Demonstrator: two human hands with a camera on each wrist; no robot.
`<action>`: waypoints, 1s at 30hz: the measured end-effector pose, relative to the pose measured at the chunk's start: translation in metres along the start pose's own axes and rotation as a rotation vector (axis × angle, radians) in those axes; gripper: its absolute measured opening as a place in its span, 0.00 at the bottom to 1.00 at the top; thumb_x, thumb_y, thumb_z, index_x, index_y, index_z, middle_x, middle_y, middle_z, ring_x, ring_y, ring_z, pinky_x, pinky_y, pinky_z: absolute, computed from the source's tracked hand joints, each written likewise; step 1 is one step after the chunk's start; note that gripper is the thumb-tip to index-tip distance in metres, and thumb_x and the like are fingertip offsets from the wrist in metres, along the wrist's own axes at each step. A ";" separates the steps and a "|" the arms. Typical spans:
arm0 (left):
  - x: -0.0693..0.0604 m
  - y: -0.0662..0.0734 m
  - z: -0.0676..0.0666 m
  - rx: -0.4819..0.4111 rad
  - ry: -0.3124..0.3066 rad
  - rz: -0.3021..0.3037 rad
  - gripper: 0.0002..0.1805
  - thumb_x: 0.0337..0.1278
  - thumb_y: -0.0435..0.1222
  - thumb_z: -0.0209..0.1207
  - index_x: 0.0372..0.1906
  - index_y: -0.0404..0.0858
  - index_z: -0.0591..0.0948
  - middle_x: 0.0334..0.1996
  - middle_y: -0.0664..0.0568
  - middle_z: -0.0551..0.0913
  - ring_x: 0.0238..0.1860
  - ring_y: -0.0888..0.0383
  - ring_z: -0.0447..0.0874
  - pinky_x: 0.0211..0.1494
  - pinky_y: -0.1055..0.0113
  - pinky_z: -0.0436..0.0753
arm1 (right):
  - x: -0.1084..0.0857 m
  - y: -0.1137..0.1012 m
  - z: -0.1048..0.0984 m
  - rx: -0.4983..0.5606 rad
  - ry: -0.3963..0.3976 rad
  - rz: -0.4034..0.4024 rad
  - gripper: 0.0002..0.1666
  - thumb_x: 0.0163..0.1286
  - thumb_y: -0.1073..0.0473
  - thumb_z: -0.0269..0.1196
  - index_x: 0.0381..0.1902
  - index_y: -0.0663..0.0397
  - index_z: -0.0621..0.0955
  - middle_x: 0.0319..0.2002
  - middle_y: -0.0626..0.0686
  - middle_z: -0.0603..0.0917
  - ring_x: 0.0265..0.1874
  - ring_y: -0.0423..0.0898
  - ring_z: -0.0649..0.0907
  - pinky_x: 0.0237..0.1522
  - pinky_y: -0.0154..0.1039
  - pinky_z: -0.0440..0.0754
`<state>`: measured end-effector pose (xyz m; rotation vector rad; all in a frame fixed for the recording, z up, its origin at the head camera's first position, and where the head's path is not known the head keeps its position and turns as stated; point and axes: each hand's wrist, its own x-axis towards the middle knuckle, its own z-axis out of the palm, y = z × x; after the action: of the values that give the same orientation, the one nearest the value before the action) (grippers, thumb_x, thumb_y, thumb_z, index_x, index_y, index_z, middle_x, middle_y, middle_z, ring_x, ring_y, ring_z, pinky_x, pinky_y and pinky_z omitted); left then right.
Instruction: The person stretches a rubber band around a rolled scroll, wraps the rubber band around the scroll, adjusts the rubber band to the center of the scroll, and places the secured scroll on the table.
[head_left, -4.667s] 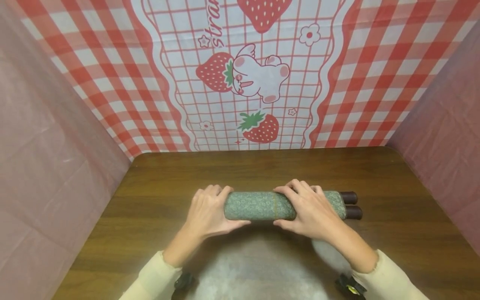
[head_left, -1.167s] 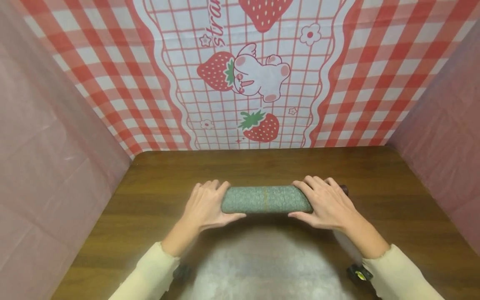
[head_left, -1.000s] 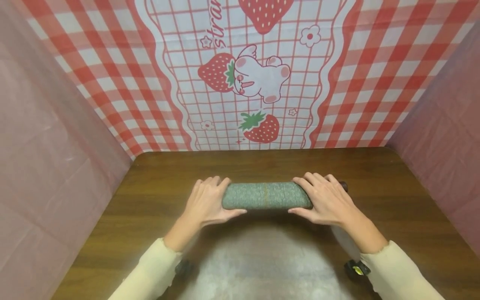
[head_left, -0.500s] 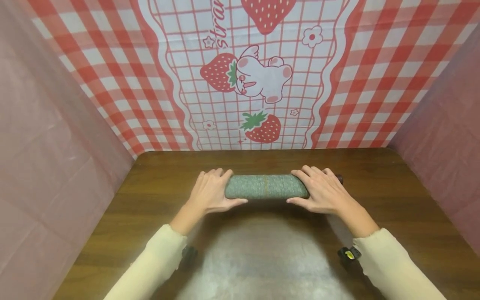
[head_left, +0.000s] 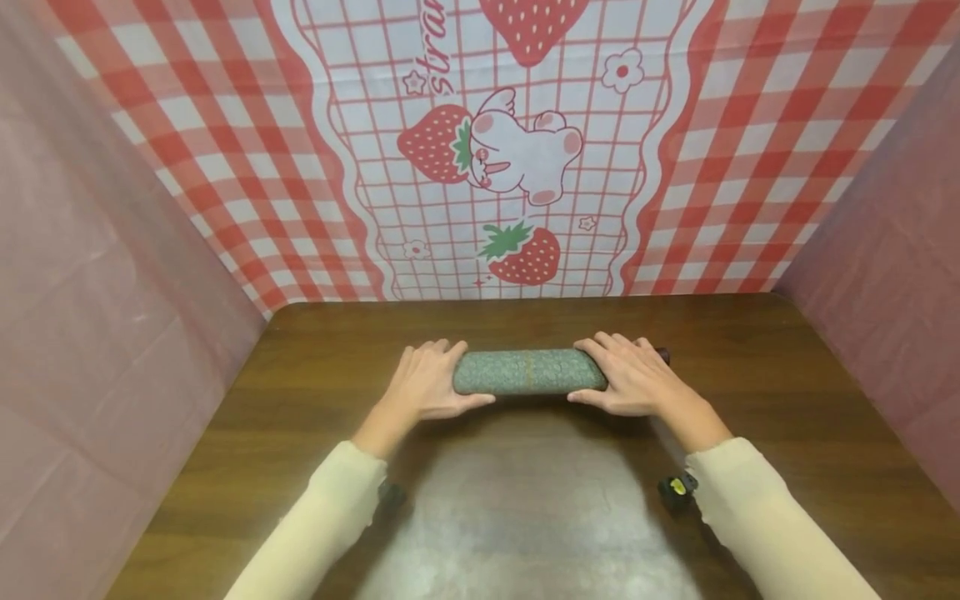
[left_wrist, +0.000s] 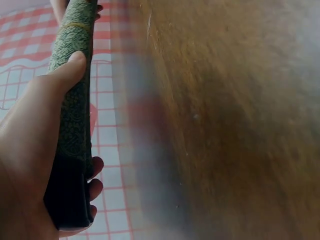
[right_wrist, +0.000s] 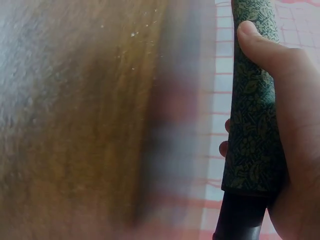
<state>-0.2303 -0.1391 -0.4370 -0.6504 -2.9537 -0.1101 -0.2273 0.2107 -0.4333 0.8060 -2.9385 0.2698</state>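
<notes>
A rolled-up scroll (head_left: 528,372) in green patterned brocade lies crosswise between my hands in the head view, with a thin yellowish cord around its middle. My left hand (head_left: 423,383) grips its left end, thumb on the near side. My right hand (head_left: 626,375) holds the right part the same way; a dark roller end (head_left: 664,356) pokes out beyond it. In the left wrist view, fingertips (left_wrist: 96,190) show beneath the scroll's black end (left_wrist: 70,195). In the right wrist view, a black roller end (right_wrist: 242,215) shows below the brocade. The scroll appears raised above the tabletop.
The brown wooden table (head_left: 300,350) has a glossy light reflection near its front. Behind it hangs a red-and-white checked cloth (head_left: 517,158) with strawberries. Pinkish sheets (head_left: 112,292) enclose both sides. A small black device (head_left: 677,492) sits at my right wrist.
My right hand has slid toward the scroll's right end since the oldest frame. Both hands have carried the scroll away from me, toward the table's back, and it looks slightly smaller.
</notes>
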 end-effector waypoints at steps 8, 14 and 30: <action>0.013 -0.002 0.014 -0.068 -0.088 -0.001 0.56 0.54 0.78 0.66 0.77 0.44 0.79 0.67 0.37 0.89 0.66 0.38 0.89 0.66 0.36 0.86 | 0.004 0.011 0.016 0.089 -0.059 0.036 0.46 0.69 0.30 0.75 0.73 0.53 0.80 0.62 0.60 0.87 0.61 0.63 0.84 0.52 0.66 0.82; 0.023 -0.014 0.041 -0.118 -0.088 -0.001 0.62 0.49 0.85 0.62 0.79 0.46 0.77 0.66 0.35 0.88 0.66 0.36 0.88 0.66 0.36 0.85 | 0.008 0.016 0.019 0.133 -0.104 0.053 0.46 0.70 0.30 0.75 0.73 0.52 0.80 0.62 0.62 0.84 0.62 0.63 0.82 0.52 0.67 0.80; 0.017 -0.003 0.017 -0.156 -0.217 -0.035 0.56 0.56 0.73 0.70 0.83 0.46 0.73 0.70 0.29 0.78 0.71 0.32 0.77 0.71 0.32 0.80 | 0.014 0.018 0.026 0.143 -0.122 0.063 0.48 0.64 0.28 0.77 0.72 0.49 0.78 0.60 0.62 0.80 0.61 0.63 0.77 0.50 0.65 0.76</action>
<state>-0.2487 -0.1328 -0.4522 -0.6692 -3.1905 -0.2935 -0.2496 0.2138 -0.4592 0.7737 -3.0922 0.4562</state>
